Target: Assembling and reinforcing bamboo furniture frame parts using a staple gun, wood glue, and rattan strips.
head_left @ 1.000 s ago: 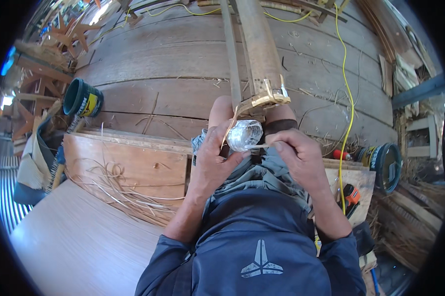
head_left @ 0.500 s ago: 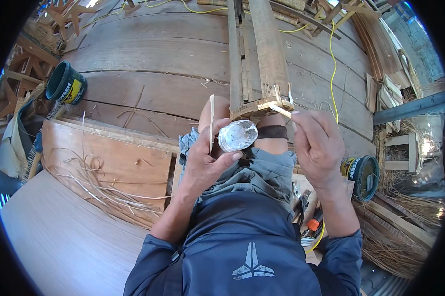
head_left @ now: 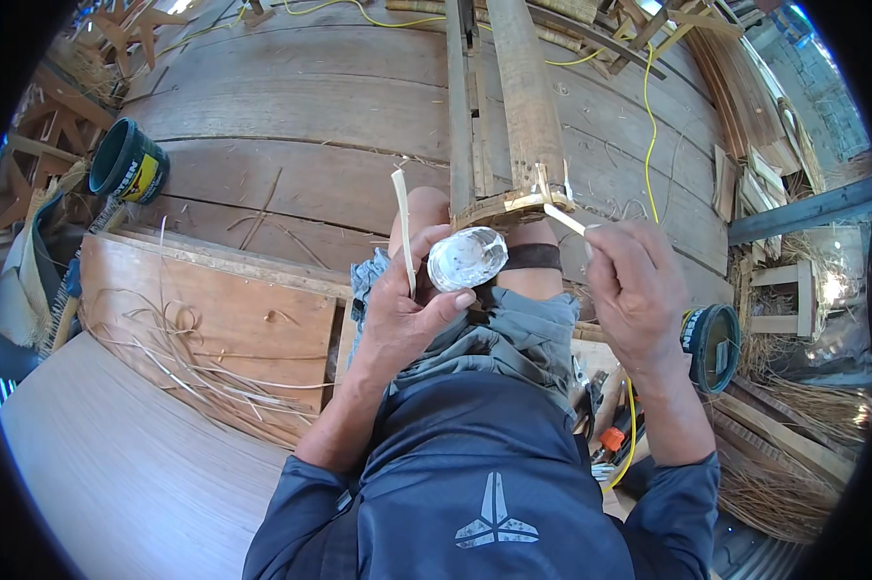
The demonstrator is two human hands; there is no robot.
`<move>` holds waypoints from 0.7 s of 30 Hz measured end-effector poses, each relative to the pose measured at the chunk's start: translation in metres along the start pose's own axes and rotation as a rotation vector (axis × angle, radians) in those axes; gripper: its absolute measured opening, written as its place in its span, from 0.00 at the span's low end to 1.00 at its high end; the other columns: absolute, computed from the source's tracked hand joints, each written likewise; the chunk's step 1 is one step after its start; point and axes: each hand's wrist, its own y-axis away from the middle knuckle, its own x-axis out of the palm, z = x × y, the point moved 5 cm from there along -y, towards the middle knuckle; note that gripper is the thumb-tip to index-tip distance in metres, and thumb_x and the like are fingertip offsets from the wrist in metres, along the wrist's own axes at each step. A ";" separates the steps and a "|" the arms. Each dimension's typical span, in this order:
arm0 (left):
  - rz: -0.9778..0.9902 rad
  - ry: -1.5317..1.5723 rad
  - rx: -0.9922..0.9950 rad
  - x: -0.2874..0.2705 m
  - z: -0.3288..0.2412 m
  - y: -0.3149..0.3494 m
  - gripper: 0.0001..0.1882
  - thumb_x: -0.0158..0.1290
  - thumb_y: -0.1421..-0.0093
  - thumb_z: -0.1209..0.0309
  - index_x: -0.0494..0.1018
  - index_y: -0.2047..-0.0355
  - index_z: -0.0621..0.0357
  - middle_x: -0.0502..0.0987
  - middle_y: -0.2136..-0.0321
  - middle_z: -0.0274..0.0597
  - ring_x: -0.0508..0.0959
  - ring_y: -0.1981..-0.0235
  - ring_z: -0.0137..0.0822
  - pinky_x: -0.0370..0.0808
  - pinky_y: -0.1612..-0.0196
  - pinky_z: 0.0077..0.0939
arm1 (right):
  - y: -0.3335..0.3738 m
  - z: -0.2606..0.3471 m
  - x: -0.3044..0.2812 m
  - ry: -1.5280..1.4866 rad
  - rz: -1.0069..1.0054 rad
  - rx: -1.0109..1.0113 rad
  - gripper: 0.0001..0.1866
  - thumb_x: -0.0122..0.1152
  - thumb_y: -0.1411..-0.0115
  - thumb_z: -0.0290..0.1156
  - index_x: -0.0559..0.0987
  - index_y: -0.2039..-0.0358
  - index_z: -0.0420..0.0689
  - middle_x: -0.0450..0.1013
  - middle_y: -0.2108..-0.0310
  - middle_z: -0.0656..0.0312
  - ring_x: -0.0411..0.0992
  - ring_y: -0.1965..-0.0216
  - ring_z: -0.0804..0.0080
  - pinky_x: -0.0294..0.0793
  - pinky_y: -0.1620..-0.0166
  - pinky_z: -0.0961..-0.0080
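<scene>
Underfoot, a floor of wide grey weathered planks (head_left: 291, 126), strewn with thin pale shavings and crossed by a yellow cable (head_left: 650, 106). To the left, a reddish plywood board (head_left: 214, 319) covered in curled strips, with a paler sheet (head_left: 117, 474) below it and a dark green bucket (head_left: 127, 172) further out. To the right, a second bucket (head_left: 711, 343), stacked wooden slats and dry straw. Ahead, a long bamboo piece (head_left: 528, 106) running away from the knees, its near end resting on a small wooden block (head_left: 508, 208).

Cupped in the left hand (head_left: 407, 309), a small round container (head_left: 467, 258), silvery and crinkled like foil, whitish inside, held over the lap just below the block; a thin pale flat stick (head_left: 404, 227) also clasped upright in that same hand. Pinched between fingers of the right hand (head_left: 634, 285), a short pale sliver (head_left: 563, 218), tip pointing at the bamboo's end.
</scene>
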 end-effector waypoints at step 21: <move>-0.009 -0.238 0.120 0.020 0.004 0.005 0.34 0.58 0.54 0.86 0.61 0.46 0.58 0.68 0.55 0.40 0.72 0.58 0.29 0.71 0.59 0.18 | 0.045 0.003 0.039 -0.282 -0.023 0.264 0.10 0.60 0.53 0.23 0.73 0.68 0.45 0.67 0.75 0.60 0.70 0.75 0.60 0.70 0.72 0.67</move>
